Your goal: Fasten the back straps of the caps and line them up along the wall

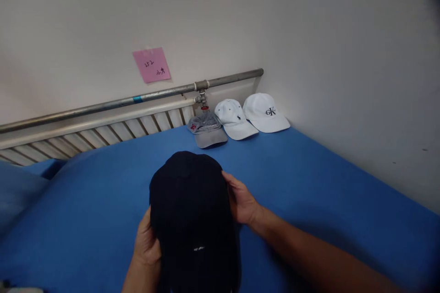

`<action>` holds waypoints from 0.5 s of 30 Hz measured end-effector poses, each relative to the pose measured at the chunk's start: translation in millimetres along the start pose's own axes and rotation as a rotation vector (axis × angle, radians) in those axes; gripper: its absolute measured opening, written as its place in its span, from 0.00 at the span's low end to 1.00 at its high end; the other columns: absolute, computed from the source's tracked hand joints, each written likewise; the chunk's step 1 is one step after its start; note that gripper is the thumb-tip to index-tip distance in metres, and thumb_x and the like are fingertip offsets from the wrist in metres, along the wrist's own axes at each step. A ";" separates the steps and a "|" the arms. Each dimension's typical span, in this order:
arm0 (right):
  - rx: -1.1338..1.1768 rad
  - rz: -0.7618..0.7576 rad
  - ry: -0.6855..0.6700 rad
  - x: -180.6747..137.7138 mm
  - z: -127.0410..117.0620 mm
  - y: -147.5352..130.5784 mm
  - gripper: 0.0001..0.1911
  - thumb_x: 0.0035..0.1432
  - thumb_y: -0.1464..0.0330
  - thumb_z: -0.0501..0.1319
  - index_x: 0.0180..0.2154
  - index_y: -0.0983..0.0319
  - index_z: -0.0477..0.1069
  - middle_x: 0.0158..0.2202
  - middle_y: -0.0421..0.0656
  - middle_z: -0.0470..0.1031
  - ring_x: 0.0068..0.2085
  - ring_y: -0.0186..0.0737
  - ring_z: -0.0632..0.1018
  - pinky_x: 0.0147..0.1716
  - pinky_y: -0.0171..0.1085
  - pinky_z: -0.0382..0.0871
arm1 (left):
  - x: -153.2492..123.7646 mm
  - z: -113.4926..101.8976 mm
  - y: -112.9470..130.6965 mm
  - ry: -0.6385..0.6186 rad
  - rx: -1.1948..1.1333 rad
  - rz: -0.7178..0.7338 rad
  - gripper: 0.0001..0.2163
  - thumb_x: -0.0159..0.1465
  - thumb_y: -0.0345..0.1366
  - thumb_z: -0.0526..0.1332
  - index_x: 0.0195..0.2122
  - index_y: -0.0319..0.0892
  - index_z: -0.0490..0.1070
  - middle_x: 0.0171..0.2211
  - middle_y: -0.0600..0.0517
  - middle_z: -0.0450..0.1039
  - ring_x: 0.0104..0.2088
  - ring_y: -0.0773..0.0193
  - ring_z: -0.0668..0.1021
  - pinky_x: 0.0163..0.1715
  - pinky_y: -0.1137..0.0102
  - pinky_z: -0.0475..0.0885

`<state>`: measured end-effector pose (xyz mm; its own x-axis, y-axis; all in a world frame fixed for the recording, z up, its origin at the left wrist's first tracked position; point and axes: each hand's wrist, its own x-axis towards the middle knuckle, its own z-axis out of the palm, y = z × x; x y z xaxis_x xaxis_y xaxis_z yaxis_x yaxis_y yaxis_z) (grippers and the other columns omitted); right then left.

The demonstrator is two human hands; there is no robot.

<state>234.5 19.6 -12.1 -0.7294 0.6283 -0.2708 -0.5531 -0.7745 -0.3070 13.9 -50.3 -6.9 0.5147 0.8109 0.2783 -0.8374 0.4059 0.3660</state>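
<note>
Between both hands is a black baseball cap [192, 210] with a small white mark low on its front and its brim toward me. My left hand [147, 240] grips the cap's left side, the fingers partly hidden behind it. On the opposite side my right hand [242, 199] holds the edge, with its fingertips out of sight. Beyond the cap, three others stand in a row by the wall: a grey cap [208, 129], a white cap with a small dark emblem [235, 119], and a white cap with dark letters [264, 113].
A blue-covered surface [103, 192] lies under everything. Along the back wall run a metal pipe [165, 96] and a white radiator [103, 139]. A pink note [151, 65] is stuck above. Blue fabric [17, 197] bulges at the left, and a wall [360, 100] borders the right.
</note>
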 end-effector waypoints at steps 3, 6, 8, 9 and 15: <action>0.010 -0.005 -0.027 -1.2 5.3 -4.9 0.23 0.61 0.54 0.53 0.42 0.65 0.76 0.35 0.46 0.80 0.39 0.42 0.80 0.48 0.42 0.66 | 3.7 -0.3 2.3 0.024 0.004 0.077 0.19 0.71 0.36 0.44 0.54 0.40 0.71 0.54 0.53 0.72 0.57 0.68 0.71 0.60 0.75 0.57; 0.012 -0.025 -0.016 -1.2 7.7 -8.4 0.26 0.63 0.52 0.48 0.44 0.63 0.75 0.36 0.46 0.80 0.41 0.44 0.79 0.49 0.44 0.66 | 6.6 -2.0 4.2 0.110 0.015 0.112 0.20 0.71 0.40 0.44 0.53 0.43 0.72 0.53 0.54 0.73 0.57 0.68 0.71 0.61 0.75 0.55; 0.006 -0.029 0.015 -0.3 8.7 -9.4 0.27 0.64 0.52 0.47 0.45 0.63 0.75 0.36 0.46 0.80 0.42 0.44 0.79 0.50 0.45 0.66 | 8.0 -2.4 5.1 0.135 0.004 0.104 0.21 0.71 0.40 0.43 0.53 0.43 0.72 0.52 0.54 0.74 0.56 0.69 0.72 0.61 0.75 0.54; 0.004 -0.031 0.027 0.2 9.3 -9.8 0.27 0.65 0.53 0.46 0.45 0.63 0.75 0.36 0.46 0.80 0.42 0.43 0.79 0.50 0.44 0.66 | 8.6 -2.1 5.4 0.139 -0.007 0.093 0.21 0.72 0.40 0.42 0.53 0.43 0.72 0.52 0.54 0.74 0.56 0.70 0.72 0.61 0.76 0.54; 0.000 -0.075 -0.035 -0.8 10.3 -14.9 0.26 0.65 0.54 0.46 0.43 0.64 0.75 0.37 0.45 0.80 0.43 0.43 0.79 0.51 0.45 0.65 | 9.6 3.4 4.6 0.062 -0.027 0.033 0.24 0.71 0.45 0.40 0.57 0.42 0.68 0.56 0.53 0.70 0.59 0.68 0.68 0.60 0.75 0.57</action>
<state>239.1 29.8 2.0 -0.6997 0.6814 -0.2146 -0.6068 -0.7254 -0.3248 15.6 -42.1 0.5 0.4747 0.8485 0.2339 -0.8590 0.3886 0.3334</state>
